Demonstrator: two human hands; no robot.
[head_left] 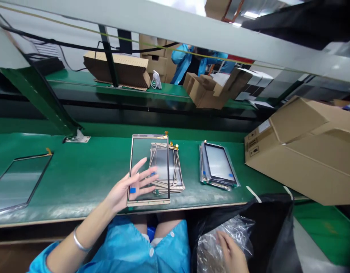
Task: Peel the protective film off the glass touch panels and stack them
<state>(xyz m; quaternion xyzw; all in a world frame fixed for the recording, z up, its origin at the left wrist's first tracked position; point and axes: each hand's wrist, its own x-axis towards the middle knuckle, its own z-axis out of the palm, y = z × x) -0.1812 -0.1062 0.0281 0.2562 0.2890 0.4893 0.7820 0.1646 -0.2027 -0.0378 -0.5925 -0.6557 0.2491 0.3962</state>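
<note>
A touchscreen glass panel [149, 159] with a dark inner border, a pale outer frame and a small orange tab is held up in my left hand [135, 185]. That hand's fingers show through the clear glass, supporting it from behind at the lower left. Beyond the panel, a stack of similar framed panels [179, 178] lies on the green bench. My right hand [230, 248] is low on the right, over crumpled clear plastic [207, 246] in a black bag [280, 231]. Its fingers are blurred, so whether it grips any plastic is unclear.
Another pile of panels [220, 161] rests to the right, near a large cardboard box [302, 148]. A single panel [21, 182] lies at far left. A green metal post [41, 94] rises from the bench [86, 170]. A person in blue [182, 62] is behind the shelf.
</note>
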